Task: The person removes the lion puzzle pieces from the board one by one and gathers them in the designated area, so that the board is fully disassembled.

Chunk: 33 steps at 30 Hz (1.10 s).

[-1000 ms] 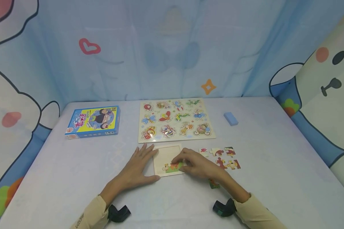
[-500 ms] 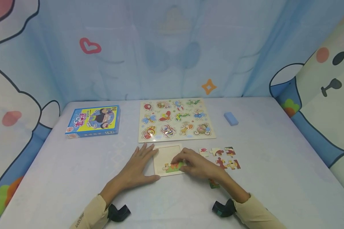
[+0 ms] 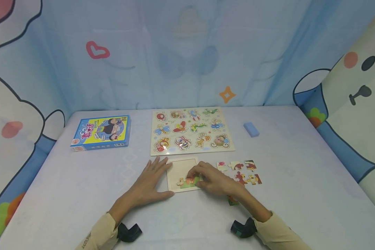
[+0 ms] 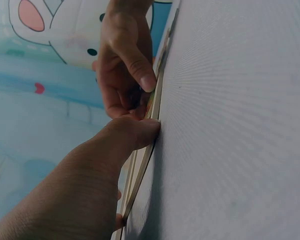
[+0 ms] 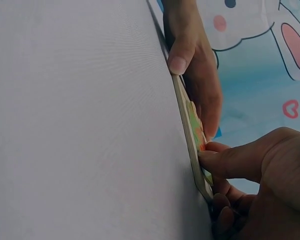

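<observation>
In the head view a small pale wooden puzzle tray lies on the table, with joined green and orange puzzle pieces along its near edge. My left hand spreads its straight fingers at the tray's left side, thumb at the near corner. Thumb and forefinger of my right hand pinch a green and orange puzzle piece at the tray's lower right. Part of that piece is hidden by the fingers. In the right wrist view, the pieces show edge-on above the tray's rim.
Loose puzzle pieces lie right of the right hand, one piece partly under the forearm. Behind the tray is a larger insect puzzle board. A blue and yellow box stands left, a blue block right.
</observation>
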Available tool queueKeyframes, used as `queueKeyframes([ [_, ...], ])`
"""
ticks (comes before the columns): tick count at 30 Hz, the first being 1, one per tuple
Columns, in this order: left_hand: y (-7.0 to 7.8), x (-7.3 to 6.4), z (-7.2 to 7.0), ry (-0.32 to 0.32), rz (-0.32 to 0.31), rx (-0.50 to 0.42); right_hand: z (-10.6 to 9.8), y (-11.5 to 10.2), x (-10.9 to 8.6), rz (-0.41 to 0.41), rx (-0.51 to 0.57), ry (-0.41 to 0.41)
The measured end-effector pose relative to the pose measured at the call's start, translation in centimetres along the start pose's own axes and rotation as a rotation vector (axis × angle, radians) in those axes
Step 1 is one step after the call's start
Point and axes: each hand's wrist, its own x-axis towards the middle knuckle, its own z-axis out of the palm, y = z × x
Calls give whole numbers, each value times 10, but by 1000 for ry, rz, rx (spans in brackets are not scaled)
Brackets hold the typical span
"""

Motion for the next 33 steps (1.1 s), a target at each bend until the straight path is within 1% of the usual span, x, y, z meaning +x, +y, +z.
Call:
queueKeyframes([
  [8, 0, 2, -2, 0, 4, 5, 1, 0, 1, 4, -20, 23],
  [14, -1, 3, -2, 0, 4, 5, 2, -2, 1, 21, -30, 60],
  [18, -1, 4, -1, 3, 12, 5, 3, -1, 2, 18, -41, 76],
  [23, -3, 5, 0, -2, 17, 22, 3, -1, 2, 16, -48, 69],
  [27, -3, 4, 1, -1, 17, 13, 3, 0, 1, 18, -37, 60],
  [33, -3, 0, 3, -9, 0, 23, 6, -1, -1, -6, -35, 62],
])
